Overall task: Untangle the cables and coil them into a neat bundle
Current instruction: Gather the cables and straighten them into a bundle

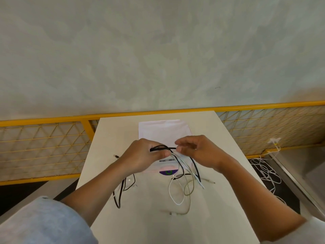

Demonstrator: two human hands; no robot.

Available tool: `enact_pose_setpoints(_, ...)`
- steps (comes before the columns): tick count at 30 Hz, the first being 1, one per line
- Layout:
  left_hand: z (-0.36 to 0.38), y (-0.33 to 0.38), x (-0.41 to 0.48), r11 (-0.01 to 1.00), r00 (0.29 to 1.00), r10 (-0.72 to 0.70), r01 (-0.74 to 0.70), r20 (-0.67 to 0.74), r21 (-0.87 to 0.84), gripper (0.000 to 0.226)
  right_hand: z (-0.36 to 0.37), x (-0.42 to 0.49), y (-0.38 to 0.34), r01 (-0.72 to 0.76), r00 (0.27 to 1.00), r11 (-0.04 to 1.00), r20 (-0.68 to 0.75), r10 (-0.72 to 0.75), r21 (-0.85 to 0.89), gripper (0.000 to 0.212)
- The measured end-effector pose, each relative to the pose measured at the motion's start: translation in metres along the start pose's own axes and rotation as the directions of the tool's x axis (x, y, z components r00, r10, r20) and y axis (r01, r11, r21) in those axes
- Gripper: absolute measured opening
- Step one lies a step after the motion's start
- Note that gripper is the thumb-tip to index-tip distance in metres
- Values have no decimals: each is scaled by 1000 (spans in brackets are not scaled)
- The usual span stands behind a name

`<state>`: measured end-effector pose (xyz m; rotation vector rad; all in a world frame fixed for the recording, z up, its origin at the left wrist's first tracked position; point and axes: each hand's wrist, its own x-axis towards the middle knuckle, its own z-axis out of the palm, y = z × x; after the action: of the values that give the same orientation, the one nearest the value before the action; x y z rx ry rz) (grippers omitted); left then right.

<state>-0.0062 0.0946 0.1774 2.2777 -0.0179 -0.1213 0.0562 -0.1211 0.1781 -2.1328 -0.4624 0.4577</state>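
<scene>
Above the middle of the table, the left hand curls its fingers round a gathered bunch of black and white cables; just right of it the right hand seems to pinch a black strand's end between thumb and forefinger. Loose loops trail onto the near tabletop, across a white packet

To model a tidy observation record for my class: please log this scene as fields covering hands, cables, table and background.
left hand: grips looped thin black cables
right hand: pinches the black cables' end
thin white cables: hang below the hands onto the white rectangular table
flat white plastic pouch: lies on the table beyond the hands
background: yellow wire-mesh fence
progress: tangled, not yet coiled
</scene>
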Motion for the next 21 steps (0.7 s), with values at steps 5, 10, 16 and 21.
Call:
enact_pose_setpoints(5, 3, -1, -1, 999, 999, 30, -29, -20, 43, 21, 17, 9, -10, 88, 994, 996, -57, -90, -26, 10)
enact_pose_setpoints(10, 1, -2, 0, 995, 999, 17, -14, -37, 97, 26, 21, 10, -15, 148, 989, 988, -10, -149, -52, 9)
enact_pose_setpoints(16, -2, 0, 3, 988, 998, -29, 38, -61, 149, 30, 10, 7, -17, 161, 986, 984, 22, -163, 77, 16)
enact_pose_setpoints(21, -1, 1, 5, 993, 996, 0, 11, -90, 121, 18, 1, 6, -17, 96, 991, 994, 93, -101, 57, 6)
